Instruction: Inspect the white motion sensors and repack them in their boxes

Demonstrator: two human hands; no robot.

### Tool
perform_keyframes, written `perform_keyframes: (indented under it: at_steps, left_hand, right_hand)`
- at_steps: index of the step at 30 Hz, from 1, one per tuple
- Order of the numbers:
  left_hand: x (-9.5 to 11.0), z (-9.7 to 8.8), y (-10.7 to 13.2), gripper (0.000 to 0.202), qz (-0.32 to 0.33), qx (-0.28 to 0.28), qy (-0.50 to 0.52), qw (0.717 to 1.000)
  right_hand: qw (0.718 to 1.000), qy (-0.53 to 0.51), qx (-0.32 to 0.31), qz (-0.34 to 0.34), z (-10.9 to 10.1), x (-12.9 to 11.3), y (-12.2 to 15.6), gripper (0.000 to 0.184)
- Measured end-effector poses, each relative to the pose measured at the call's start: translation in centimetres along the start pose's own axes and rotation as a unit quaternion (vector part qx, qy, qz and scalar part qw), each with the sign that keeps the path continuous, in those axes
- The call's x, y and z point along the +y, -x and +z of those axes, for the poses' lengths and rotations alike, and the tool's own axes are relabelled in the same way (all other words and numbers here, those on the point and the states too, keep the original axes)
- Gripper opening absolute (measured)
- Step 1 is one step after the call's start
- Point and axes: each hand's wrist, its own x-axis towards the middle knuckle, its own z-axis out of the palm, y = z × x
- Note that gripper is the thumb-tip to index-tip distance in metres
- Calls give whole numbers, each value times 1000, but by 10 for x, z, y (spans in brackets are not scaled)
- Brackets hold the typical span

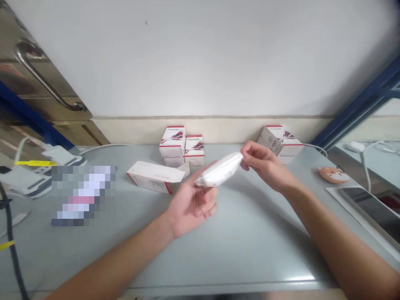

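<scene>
A flat white packet [219, 170] is held in the air over the grey table [237, 246], between both my hands. My left hand [191, 203] grips its lower left end with the fingers curled under it. My right hand [264, 161] pinches its upper right end between thumb and fingertips. Just behind my left hand an open white and red carton [154, 176] lies on its side with its flap toward the packet.
Several small white and red boxes [181, 146] are stacked by the wall, and another box [280, 141] stands at the right. An orange animal-shaped object [333, 174] and a tablet [371, 210] lie at the right. A white device [37, 171] with cables sits at the left.
</scene>
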Motion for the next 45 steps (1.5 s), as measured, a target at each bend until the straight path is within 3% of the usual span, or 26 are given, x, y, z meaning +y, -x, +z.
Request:
perform_keyframes:
  at_steps: [3, 5, 8, 11, 14, 18, 23, 26, 30, 32, 36, 38, 39, 40, 41, 42, 44, 45]
  left_hand:
    - [8, 3, 6, 46, 5, -48, 44, 998]
    - [9, 6, 8, 47, 32, -63, -4, 997]
    - [3, 7, 7, 25, 73, -17, -115, 991]
    - [-4, 3, 1, 43, 45, 49, -109, 992]
    - [-5, -1, -5, 58, 2, 67, -44, 997]
    - [1, 1, -7, 61, -3, 101, 31, 994]
    - [3, 1, -8, 67, -11, 76, 36, 996]
    - [1, -4, -9, 70, -11, 45, 21, 999]
    - [-2, -6, -11, 67, 1, 27, 10, 1000]
    - [-1, -4, -12, 65, 27, 30, -11, 999]
    - [18, 3, -4, 73, 87, 35, -134, 987]
    - [40, 5, 11, 72, 155, 31, -293, 943]
    - [52, 4, 20, 60, 219, 60, -399, 889]
    - [65, 2, 29, 47, 271, 108, -501, 815]
    - [77, -1, 38, 43, 286, 132, -587, 745]
    - [88, -6, 46, 45, 245, 132, -659, 699]
    - [103, -20, 56, 61, 153, 108, -748, 637]
    - [107, -27, 57, 67, 124, 121, -776, 607]
  right_hand:
    - [997, -62, 41, 26, 7, 0, -1, 26]
    - [992, -95, 58, 65, 12, 0, -1, 26]
    - [984, -135, 57, 100, 16, 3, -2, 28]
    - [988, -121, 66, 72, 16, 6, -2, 31]
    - [996, -58, 63, 19, 14, 6, -1, 30]
    - [999, -23, 21, -37, 15, 4, 1, 32]
    - [995, -87, -3, -46, 17, 2, 2, 33]
    - [990, -127, -59, -5, 15, 0, 3, 36]
    - [964, -113, -234, 56, 16, -1, 9, 65]
    - [954, -101, -275, 56, 21, -3, 12, 69]
    - [984, -91, -156, -11, 31, -8, 15, 62]
    - [992, -94, -81, -36, 32, -11, 13, 63]
    - [994, -90, -43, -47, 32, -11, 11, 64]
    - [995, -80, -3, -56, 31, -11, 9, 63]
    - [996, -61, 35, -61, 31, -9, 7, 63]
    - [995, -36, 72, -64, 30, -6, 4, 63]
    - [987, 34, 143, -70, 30, 3, 0, 65]
    - [979, 72, 174, -80, 31, 9, -2, 64]
